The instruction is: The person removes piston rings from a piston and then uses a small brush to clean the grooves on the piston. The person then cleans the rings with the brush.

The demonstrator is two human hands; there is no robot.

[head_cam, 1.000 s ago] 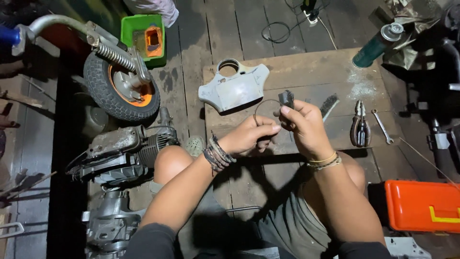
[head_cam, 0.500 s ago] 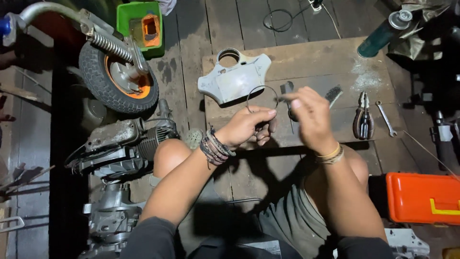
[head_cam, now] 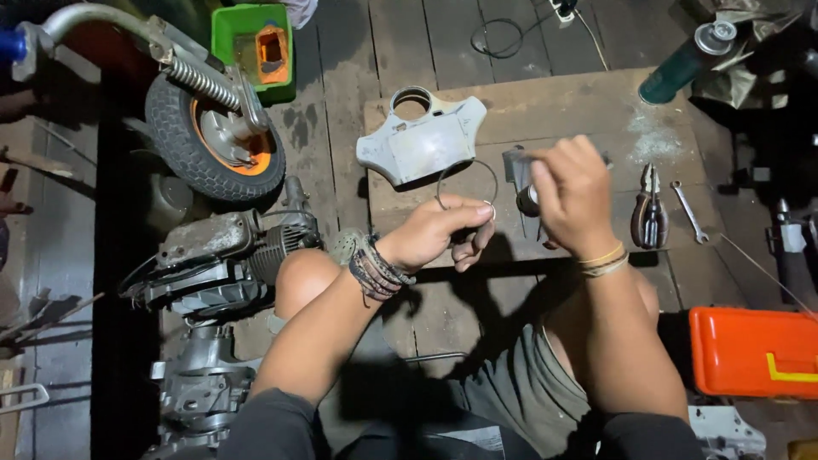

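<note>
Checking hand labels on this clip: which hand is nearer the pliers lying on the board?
Right. The right hand is just left of the pliers, apart from them; the left hand, pinching a thin wire ring, sits farther left.

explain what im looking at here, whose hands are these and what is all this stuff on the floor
This is a single view from a camera worn on a person's head, looking down at their own two hands as they sit on a wooden floor. The left hand pinches a thin metal ring. The right hand grips a small dark part with a shiny end; what it is cannot be told.

Before them lies a wooden board with a grey plastic cover, pliers and a small wrench on it. To the left sit a small wheel with an orange hub, a green box and an engine. An orange toolbox is at the right, a green spray can above it.
</note>
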